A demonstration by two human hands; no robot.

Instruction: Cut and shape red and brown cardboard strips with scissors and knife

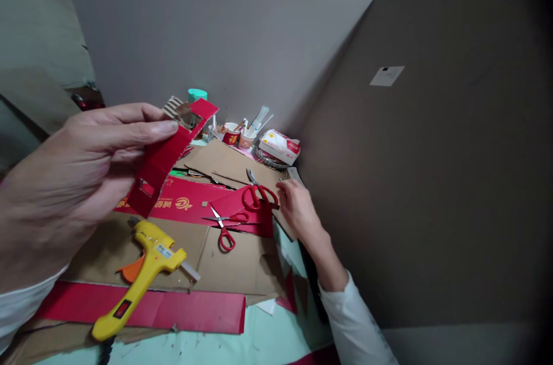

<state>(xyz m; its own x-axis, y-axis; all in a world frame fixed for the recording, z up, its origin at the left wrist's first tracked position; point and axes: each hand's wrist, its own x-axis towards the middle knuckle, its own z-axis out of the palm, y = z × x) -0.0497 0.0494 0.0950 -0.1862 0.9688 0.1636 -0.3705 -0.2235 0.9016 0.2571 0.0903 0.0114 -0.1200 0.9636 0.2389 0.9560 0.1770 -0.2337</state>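
My left hand (99,163) is closed, pinching a strip of red cardboard (162,158) between thumb and fingers above the table. The strip is bent, with a small cut-out near its lower end and a narrow arm at the top. My right hand (296,204) is over the table's right side, its fingers curled together; what they hold, if anything, cannot be made out. Just left of it lie large red-handled scissors (259,197), blades pointing away. Smaller red-handled scissors (225,227) lie opened on red card. A yellow glue gun (151,264) with a glue stick rests on brown cardboard.
Brown cardboard (242,261) and a red card sheet (185,310) cover much of the green tablecloth (268,348). At the back stand a pen cup (247,141), a red-and-white cup (231,137) and a tissue pack (280,147). A dark panel (423,181) rises at the right.
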